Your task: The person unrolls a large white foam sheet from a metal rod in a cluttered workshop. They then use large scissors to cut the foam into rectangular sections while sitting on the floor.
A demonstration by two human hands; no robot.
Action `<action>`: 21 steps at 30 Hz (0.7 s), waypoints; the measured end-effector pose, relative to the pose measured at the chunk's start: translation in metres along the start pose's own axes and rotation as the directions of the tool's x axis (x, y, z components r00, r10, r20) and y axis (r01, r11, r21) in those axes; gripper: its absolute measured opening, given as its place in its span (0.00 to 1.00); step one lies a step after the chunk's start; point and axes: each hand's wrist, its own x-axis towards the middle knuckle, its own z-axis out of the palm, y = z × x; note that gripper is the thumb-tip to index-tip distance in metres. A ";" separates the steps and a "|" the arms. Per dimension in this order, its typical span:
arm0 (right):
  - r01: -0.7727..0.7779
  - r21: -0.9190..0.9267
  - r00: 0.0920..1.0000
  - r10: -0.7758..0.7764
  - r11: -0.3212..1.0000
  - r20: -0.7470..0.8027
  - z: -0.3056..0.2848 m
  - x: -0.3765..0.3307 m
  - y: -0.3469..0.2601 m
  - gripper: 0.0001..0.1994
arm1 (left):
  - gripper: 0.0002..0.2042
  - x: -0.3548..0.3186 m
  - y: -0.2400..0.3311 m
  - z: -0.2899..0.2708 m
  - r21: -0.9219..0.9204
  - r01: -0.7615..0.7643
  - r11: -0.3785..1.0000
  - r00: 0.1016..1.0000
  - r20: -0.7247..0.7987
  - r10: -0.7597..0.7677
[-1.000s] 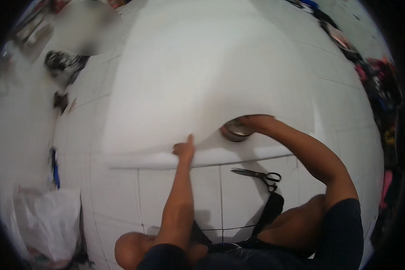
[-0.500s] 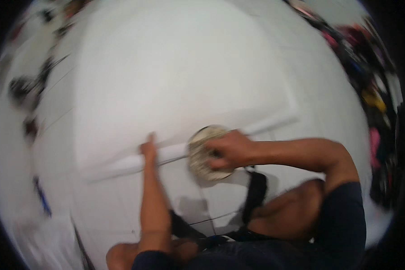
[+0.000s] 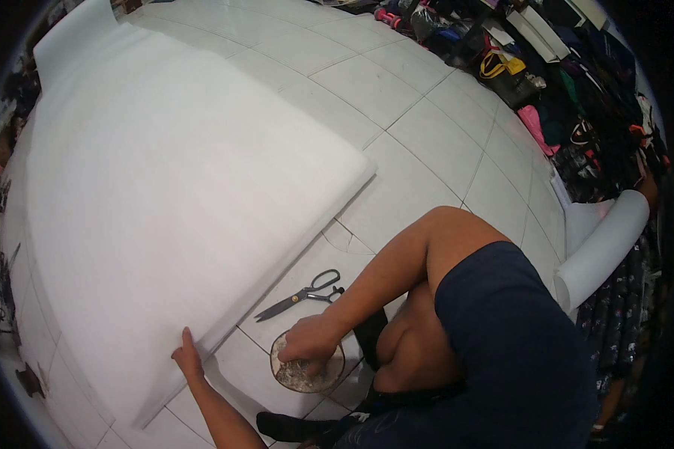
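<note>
While the big white foam sheet (image 3: 165, 194) lies spread over the tiled floor (image 3: 427, 150), filling the left and centre of the frame, the left hand (image 3: 188, 355) at lower left rests flat on its near edge, fingers together and closed on nothing. The sheet looks thick but light and soft; I judge it will flop and crease if lifted by one corner, so the folded near edge, taken in both hands, seems the best hold. Just right of that edge, black-handled scissors (image 3: 301, 295) lie on the tiles, blades closed, apart from the foam. Below them, at lower centre, the right hand (image 3: 308, 346) presses down on a round roll of tape (image 3: 305, 367) lying flat on the floor, fingers curled over its top; whether they actually grip it I cannot tell. The roll seems stiff and light, easy to take by its rim. Far right, a white rolled sheet (image 3: 603, 247) leans by heaped clothes (image 3: 577, 97).
</note>
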 end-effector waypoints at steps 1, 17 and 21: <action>-0.014 0.069 0.994 0.007 0.998 0.105 -0.013 0.003 0.001 0.22 | 0.31 0.005 -0.005 0.001 0.022 -0.013 1.000 1.000 0.003 0.013; -0.719 0.646 -0.111 0.875 0.256 -0.470 -0.107 -0.240 0.340 0.37 | 0.26 -0.024 -0.008 0.020 0.046 -0.140 0.989 0.990 0.029 0.139; -0.664 0.680 -0.106 0.861 0.311 -0.498 -0.086 -0.228 0.363 0.48 | 0.26 -0.012 -0.021 0.018 0.087 -0.108 0.990 0.994 0.011 0.107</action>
